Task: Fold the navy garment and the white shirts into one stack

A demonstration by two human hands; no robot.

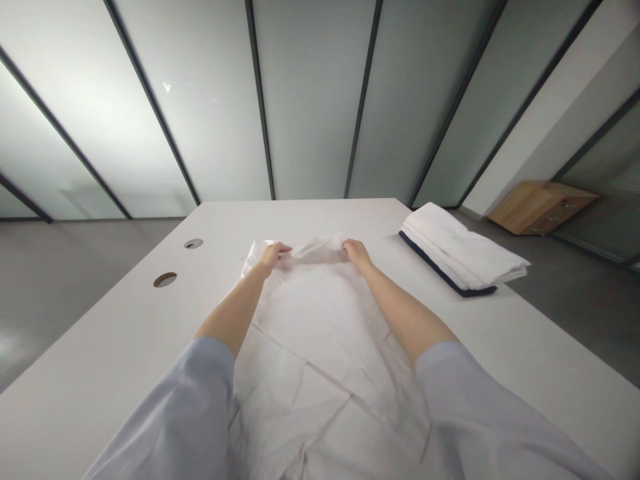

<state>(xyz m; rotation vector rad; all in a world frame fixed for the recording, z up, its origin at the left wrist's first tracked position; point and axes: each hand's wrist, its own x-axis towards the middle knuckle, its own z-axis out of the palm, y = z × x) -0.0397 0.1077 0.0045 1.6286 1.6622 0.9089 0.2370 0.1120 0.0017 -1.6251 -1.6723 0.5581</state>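
Note:
A thin white cloth [320, 320], slightly see-through and marked with fold creases, lies stretched out in front of me. Its far edge is gathered and raised a little between my hands. At the left of that edge, my left hand [273, 256] is closed on the cloth, and a shiny corner sticks out beyond its fingers. My right hand [357, 253] pinches the same edge on the right side. The cloth's near part runs down out of view between my sleeves, so its full shape is hidden.
On the right of the white table [120, 347] lies a stack of folded white cloths [460, 247] with a dark navy layer [440, 270] beneath. Two round holes, one a cable hole [165, 279], are at the table's left. A wooden cabinet [537, 208] stands beyond, by glass panels.

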